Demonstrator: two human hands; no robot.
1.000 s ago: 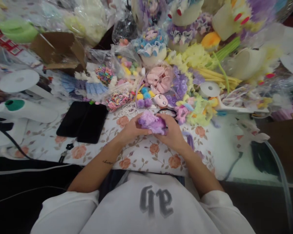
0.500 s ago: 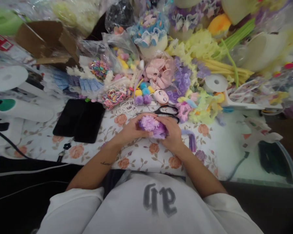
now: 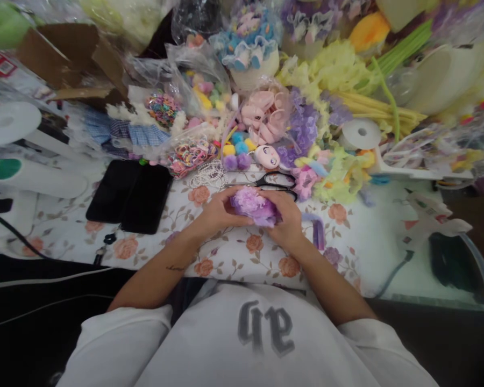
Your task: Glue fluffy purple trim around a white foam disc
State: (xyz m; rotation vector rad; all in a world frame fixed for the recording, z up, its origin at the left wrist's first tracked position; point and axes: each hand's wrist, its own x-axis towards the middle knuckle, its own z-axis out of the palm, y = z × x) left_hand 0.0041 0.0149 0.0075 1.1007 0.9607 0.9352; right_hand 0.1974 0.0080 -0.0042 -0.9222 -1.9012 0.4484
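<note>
Both of my hands hold a fluffy purple ruffled piece (image 3: 253,205) just above the floral tablecloth (image 3: 229,252). My left hand (image 3: 214,214) curls round its left side with the fingers closed on it. My right hand (image 3: 287,217) grips its right side, fingers wrapped over the top. Black-handled scissors (image 3: 275,181) lie flat just beyond my fingers. A purple strip (image 3: 317,230) lies on the cloth right of my right wrist.
Two black phones (image 3: 131,198) lie to the left. A glue gun (image 3: 429,217) with a cord rests at the right. Behind the scissors are a doll head (image 3: 267,157), pom-poms (image 3: 237,151), beads (image 3: 210,175), a white tape roll (image 3: 361,134) and heaps of ruffled trims and bags.
My hands have stayed together on the purple piece, shifting their fingers only slightly. The view has tilted, so the scissors beyond my hands now show more fully.
</note>
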